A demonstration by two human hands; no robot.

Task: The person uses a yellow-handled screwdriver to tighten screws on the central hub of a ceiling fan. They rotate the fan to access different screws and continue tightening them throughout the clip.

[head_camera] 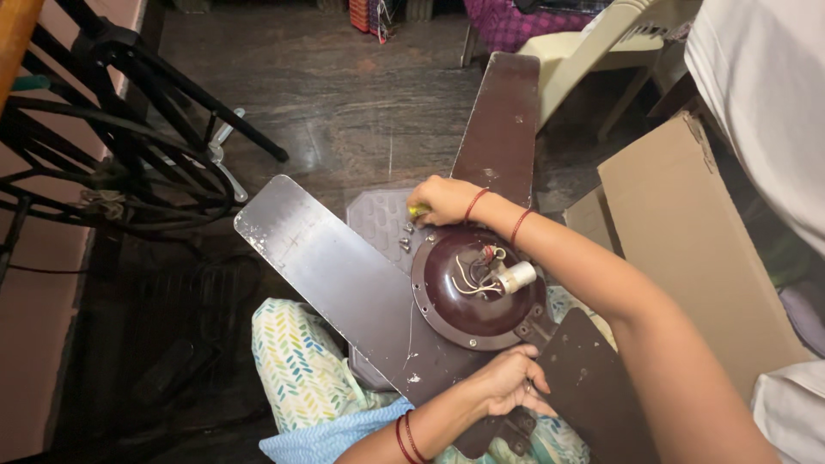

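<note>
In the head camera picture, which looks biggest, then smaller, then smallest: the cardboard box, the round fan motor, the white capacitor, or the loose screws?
1. Cardboard box
2. Fan motor
3. White capacitor
4. Loose screws, each tiny

The box lies nearer the picture's edge and partly out of view, yet plainly looks largest.

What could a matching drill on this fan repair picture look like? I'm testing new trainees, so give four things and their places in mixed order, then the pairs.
Things:
1. right hand
2. left hand
3. white cylinder
4. loose screws

Places:
A. on the grey ribbed panel
B. at the motor hub's near edge, by a blade bracket
C. on top of the brown motor hub, among wires
D. at the hub's far edge, gripping a yellow-handled tool

Pairs: 1-D, 2-B, 3-C, 4-A
</note>
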